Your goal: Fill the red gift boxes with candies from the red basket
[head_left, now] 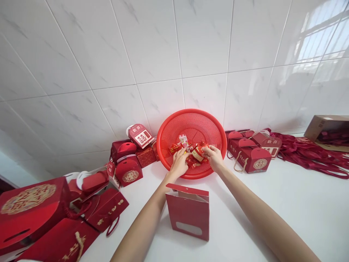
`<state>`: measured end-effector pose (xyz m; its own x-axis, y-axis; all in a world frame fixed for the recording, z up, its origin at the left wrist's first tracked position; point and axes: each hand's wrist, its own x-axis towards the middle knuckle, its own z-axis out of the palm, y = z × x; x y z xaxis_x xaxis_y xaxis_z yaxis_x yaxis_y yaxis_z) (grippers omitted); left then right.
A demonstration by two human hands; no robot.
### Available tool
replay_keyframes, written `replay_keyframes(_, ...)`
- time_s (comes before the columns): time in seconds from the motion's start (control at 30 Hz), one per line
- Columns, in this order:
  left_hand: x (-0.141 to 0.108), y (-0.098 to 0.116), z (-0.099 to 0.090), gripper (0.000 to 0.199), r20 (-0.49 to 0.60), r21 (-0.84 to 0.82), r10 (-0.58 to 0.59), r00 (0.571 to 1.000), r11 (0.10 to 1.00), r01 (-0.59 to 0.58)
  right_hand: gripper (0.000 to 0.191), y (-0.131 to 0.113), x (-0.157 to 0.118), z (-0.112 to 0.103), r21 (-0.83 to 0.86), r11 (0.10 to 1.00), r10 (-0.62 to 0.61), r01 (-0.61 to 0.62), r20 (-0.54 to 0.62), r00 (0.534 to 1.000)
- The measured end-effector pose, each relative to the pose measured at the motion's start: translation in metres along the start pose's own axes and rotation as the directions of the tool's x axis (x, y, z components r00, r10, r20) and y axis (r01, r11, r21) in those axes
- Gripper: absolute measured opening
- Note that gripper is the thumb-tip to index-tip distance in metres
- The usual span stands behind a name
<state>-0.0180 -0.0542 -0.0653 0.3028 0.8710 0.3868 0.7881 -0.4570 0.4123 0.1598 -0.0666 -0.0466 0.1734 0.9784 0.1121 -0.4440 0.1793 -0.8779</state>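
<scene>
A red plastic basket [192, 118] leans against the wall, with several small wrapped sweets [194, 165] in its bottom. My left hand [180, 162] reaches in among them, fingers curled down; what it grips is hidden. Between the fingertips of my right hand [214, 157], at the basket's right side, is a red and gold sweet packet [198, 153]. A pink and white packet [183, 139] lies just beyond my left fingers. In front of the basket, between my forearms, a dark red paper gift box [188, 214] stands upright with its top slightly open and a pale window low on its face.
Several red gift boxes [129, 171] with gold print crowd the left side. More red boxes [257, 160] with rope handles stand right of the basket. Farther right lie dark red ribbons [302, 151] beside an open cardboard box [317, 127]. A white tiled wall [158, 98] rises behind the white table [289, 196].
</scene>
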Motion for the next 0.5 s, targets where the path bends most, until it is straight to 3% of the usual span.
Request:
replay_keyframes(0.13, 0.002, -0.008, 0.002, 0.063, -0.164, 0.012, 0.003, 0.987, 1.000, -0.001, 0.031, 0.000, 0.000, 0.000, -0.014, 1.000, -0.002, 0.002, 0.024, 1.000)
replay_keyframes(0.3, 0.011, -0.016, -0.008, 0.054, -0.395, -0.042, -0.051, 0.917, 0.998, 0.037, 0.030, -0.001, 0.001, 0.000, -0.027, 0.999, -0.036, 0.037, 0.039, 0.999)
replay_keyframes(0.5, 0.014, -0.022, -0.014, 0.037, -0.379, -0.126, -0.094, 0.921, 0.991, 0.049, 0.033, -0.006, 0.004, -0.001, -0.012, 0.999, -0.049, 0.049, 0.002, 0.999)
